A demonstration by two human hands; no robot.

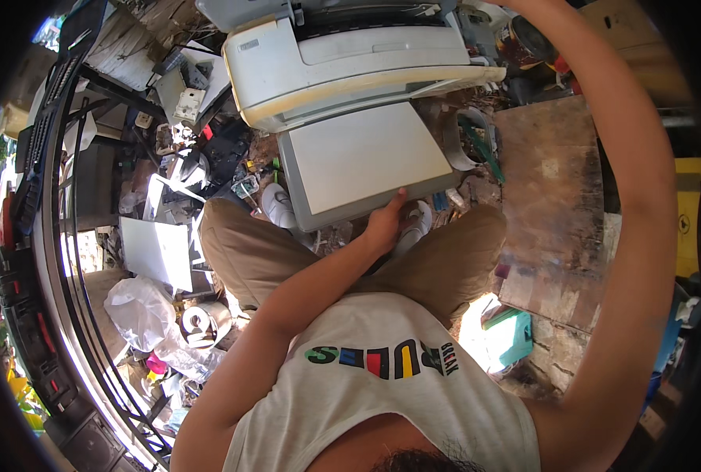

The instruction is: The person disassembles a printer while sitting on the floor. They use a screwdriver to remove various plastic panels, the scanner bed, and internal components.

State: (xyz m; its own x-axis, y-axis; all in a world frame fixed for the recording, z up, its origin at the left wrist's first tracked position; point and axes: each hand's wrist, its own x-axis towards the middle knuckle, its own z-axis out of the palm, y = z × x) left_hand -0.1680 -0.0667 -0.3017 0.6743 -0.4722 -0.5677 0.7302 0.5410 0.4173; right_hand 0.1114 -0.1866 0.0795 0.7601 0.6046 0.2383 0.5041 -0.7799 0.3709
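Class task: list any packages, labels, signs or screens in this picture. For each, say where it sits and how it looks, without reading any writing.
Label: small pale rectangle on the printer's top left corner.
Sign: yellow panel with a dark mark, far right edge.
Plastic bag: crumpled, clear white, lower left on the ground.
Screens: none seen.

Open floor shows only at 3 o'clock, over the worn wooden board [551,181] right of the knees. The grey flat panel [362,161] and the cream printer [342,67] block 12 o'clock. From 9 to 11 o'clock, scrap electronics [197,149] and a white plastic bag [142,311] crowd the ground.
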